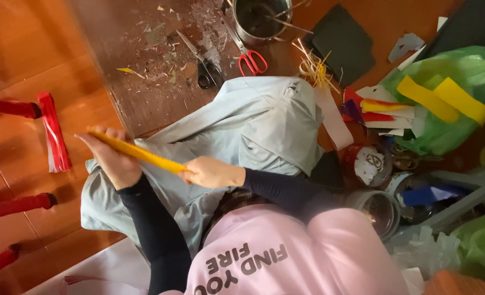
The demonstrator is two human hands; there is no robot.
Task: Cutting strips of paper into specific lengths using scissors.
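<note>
Both hands, the left hand [110,158] and right hand [209,172], gripped a rolled yellow paper strip [138,154] at nine o'clock over the grey cloth [253,131]; uneven pulling could probably have torn it.

A bright yellow paper strip [138,153] with a finely notched edge spans both hands, over a pale grey-blue cloth [248,136]. Left of that cloth lies a red fringed paper bundle [54,134] with white streaks — on orange-brown flooring. Above the cloth, two scissors: one black-handled [207,74], one red-handled [251,62], on a dark brown, speckled board [144,60]. Right of the cloth, a translucent green bag [461,71] carries two yellow strips [444,98]. Below the cloth — black sleeves [155,235] and a pink shirt [286,257] with dark lettering.
</note>
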